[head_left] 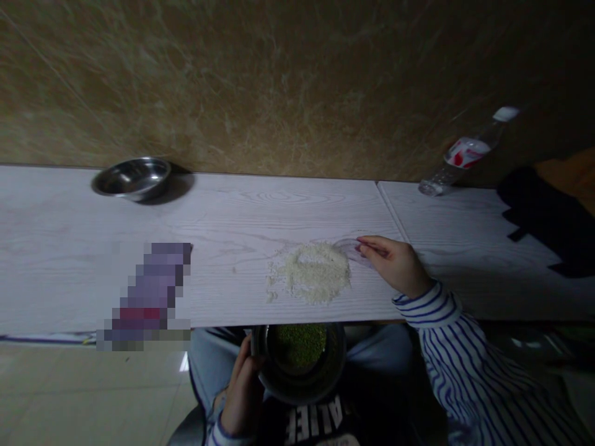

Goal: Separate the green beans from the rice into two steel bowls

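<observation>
From my remote view, the white grains [318, 272] lie in a thin, ragged patch just right of the lower centre of the frame, with stray bits at its left. My right hand [400, 267] is nearly closed, thumb and fingers pinching a clear, thin piece [348, 245] at the patch's right edge. I'd hold that piece low and nearly flat, with short, light strokes, since dry grains probably scatter easily. My left hand [242, 393] curls around the left side of a deep, round metal bowl [335, 356] at bottom centre, gripping its rim; small green grains [300, 345] sit inside. I'd keep it level. The tabletop [232, 214] is pale, faintly wood-grained. Farther out are a shiny, shallow steel basin [132, 178], upper left, and a ribbed clear bottle [468, 152], upper right, tilted.
</observation>
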Tool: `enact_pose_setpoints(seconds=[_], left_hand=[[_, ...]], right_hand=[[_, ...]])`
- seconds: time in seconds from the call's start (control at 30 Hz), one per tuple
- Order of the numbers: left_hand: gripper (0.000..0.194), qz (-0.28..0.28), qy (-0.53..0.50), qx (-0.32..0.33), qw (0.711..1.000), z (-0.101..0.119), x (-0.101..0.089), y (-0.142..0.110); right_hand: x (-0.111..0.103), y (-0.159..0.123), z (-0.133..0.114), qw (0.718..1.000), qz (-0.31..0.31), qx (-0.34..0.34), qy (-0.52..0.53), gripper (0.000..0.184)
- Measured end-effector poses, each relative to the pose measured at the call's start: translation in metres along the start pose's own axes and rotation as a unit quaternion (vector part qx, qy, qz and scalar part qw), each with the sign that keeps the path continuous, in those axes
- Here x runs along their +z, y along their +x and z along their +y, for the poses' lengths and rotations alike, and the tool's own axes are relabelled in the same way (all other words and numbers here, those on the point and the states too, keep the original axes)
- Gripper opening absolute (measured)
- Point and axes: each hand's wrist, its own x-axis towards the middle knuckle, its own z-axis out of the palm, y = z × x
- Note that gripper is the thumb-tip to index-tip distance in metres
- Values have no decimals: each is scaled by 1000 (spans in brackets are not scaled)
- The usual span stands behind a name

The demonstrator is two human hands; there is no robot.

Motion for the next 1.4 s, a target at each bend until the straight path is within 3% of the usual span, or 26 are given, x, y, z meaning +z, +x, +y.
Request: enact_pose_setpoints(seconds=[0.17,0.5,0.67,1.03,1.27,1.4], left_hand=[[41,9,3,-9,1000,-2,-2,2],[39,11,14,-2,1000,1,1,0],[42,13,-5,-15,1000,3,3,-3],[41,15,2,4,1000,2,1,-1],[50,2,-9,-9,1000,-2,-3,2],[50,6,-18,-7,1000,-4,-6,3]], right_hand=[[-3,-3,4,993,-43,76,79,24],[12,14,-15,950,-131,209,191,17],[16,23,-21,939,-172,197,223,15],[-2,25,-7,971,-148,118,142,14],[15,21,-19,956,-172,165,169,13],[10,23,-19,958,-163,167,167,17]])
